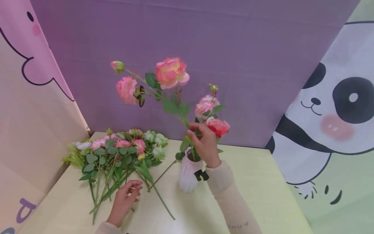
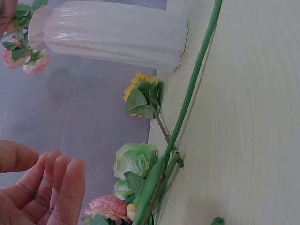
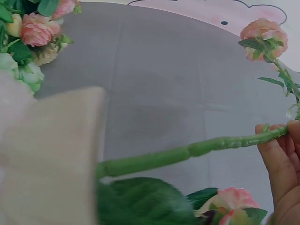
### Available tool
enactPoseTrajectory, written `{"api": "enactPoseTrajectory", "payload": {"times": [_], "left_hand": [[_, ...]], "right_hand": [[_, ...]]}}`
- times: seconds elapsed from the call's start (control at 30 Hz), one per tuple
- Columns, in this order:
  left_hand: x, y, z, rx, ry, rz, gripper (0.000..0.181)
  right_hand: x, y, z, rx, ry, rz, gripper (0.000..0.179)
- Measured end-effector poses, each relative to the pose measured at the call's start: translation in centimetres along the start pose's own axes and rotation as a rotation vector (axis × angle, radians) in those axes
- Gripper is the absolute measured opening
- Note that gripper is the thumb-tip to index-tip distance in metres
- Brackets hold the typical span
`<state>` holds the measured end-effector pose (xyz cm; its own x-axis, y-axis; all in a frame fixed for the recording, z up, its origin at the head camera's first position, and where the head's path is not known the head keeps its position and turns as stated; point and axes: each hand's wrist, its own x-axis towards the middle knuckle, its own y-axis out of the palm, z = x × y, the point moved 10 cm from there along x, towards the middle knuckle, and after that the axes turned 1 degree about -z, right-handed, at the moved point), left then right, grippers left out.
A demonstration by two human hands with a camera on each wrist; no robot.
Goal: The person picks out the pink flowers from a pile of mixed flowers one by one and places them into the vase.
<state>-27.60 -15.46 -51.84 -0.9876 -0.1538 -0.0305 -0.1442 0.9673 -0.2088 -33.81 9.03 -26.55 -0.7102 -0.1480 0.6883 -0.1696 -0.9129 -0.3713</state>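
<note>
My right hand [image 1: 206, 145] pinches the green stem of a pink artificial peony [image 1: 171, 74] with several heads and a bud. In the right wrist view the lower stem [image 3: 164, 161] passes into the mouth of the white ribbed vase [image 1: 188, 175]. Another stem with pink flowers [image 1: 205, 105] stands in the same vase, leaning to the right. My left hand [image 1: 124, 200] hovers low over the table, fingers loosely bent and nothing between them. Nearest to it are the stems of a pile of artificial flowers [image 1: 122, 151].
Pink, white and green blooms lie in the pile at the table's [image 1: 257, 188] left. A yellow sunflower [image 2: 140, 93] lies behind the vase in the left wrist view. A purple backdrop [image 1: 248, 58] rises behind, with a panda-printed panel [image 1: 330, 130] at right.
</note>
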Motion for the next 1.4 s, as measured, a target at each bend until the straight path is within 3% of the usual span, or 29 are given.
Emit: {"api": "enactPoseTrajectory", "payload": {"times": [0.33, 0.6, 0.83, 0.93, 1.13, 1.4], "left_hand": [[0.1, -0.5, -0.2, 0.030, -0.003, 0.013, 0.020], [0.8, -2.8, -0.3, 0.086, 0.006, -0.019, 0.024], [1.1, -5.7, -1.4, 0.350, 0.125, -0.149, 0.022], [1.2, -6.6, -1.1, 0.410, 0.110, -0.171, 0.024], [1.2, -7.8, -0.4, 0.450, 0.049, -0.143, 0.033], [1.3, -8.7, 0.4, 0.525, 0.042, -0.171, 0.035]], "right_hand": [[-1.9, 0.3, -1.3, -0.019, 0.024, 0.008, 0.016], [-2.8, 0.6, -1.5, -0.012, 0.047, 0.004, 0.015], [-2.9, 0.4, 0.7, -0.030, 0.102, 0.013, 0.014], [-3.3, 0.6, -0.3, -0.020, 0.138, 0.013, 0.014], [-4.0, 1.1, -3.4, -0.006, 0.152, 0.003, 0.014], [-4.5, 1.1, -3.9, -0.071, 0.136, 0.012, 0.013]]}}
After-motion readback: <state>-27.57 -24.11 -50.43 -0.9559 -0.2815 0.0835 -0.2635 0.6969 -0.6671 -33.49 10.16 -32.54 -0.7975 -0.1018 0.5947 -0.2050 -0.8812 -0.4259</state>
